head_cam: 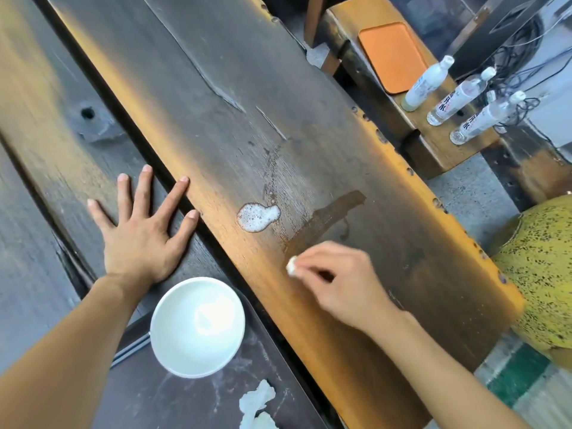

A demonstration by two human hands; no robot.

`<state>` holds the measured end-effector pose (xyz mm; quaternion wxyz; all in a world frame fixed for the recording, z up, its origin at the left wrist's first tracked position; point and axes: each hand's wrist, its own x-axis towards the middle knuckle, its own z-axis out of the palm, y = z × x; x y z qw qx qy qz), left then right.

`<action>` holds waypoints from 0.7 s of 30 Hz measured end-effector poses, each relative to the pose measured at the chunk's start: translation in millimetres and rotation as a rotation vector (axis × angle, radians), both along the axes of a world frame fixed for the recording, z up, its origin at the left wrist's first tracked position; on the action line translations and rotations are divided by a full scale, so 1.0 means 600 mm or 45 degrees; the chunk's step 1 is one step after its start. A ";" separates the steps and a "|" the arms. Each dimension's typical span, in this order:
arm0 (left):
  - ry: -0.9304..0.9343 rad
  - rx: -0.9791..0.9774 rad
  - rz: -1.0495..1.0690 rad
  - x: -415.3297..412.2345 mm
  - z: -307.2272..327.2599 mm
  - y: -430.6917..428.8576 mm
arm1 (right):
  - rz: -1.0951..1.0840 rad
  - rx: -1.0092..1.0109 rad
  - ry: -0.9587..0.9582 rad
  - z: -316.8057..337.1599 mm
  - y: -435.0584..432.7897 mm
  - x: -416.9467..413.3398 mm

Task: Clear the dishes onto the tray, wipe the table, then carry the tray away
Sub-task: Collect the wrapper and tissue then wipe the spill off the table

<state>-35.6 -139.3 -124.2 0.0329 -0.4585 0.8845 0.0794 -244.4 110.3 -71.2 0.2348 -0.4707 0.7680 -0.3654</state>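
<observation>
A white bowl (197, 326) sits on a dark tray (173, 394) at the bottom centre, with crumpled tissue (257, 404) lying beside it on the tray. My left hand (145, 224) rests flat with spread fingers on the dark wooden table (216, 88), just above the bowl. My right hand (337, 280) pinches a small white wad of tissue (292, 266) against the table plank. A foamy white puddle (258, 216) and a wet smear (328, 218) lie just beyond that wad.
An orange tray (393, 55) lies on a wooden bench (439, 144) at the upper right, with three plastic water bottles (461, 96) next to it. A yellow speckled stool (538, 274) stands by the table's right edge. Cables hang at the far right.
</observation>
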 end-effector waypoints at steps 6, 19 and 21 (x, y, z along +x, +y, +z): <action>0.005 -0.021 -0.021 -0.002 -0.003 -0.004 | -0.722 0.141 0.121 0.004 -0.045 -0.132; 0.006 -0.051 -0.060 0.000 -0.008 -0.003 | -0.420 0.073 -0.103 0.020 -0.080 -0.113; 0.009 -0.066 -0.067 0.001 -0.008 -0.003 | -0.509 0.168 0.016 0.016 -0.138 -0.168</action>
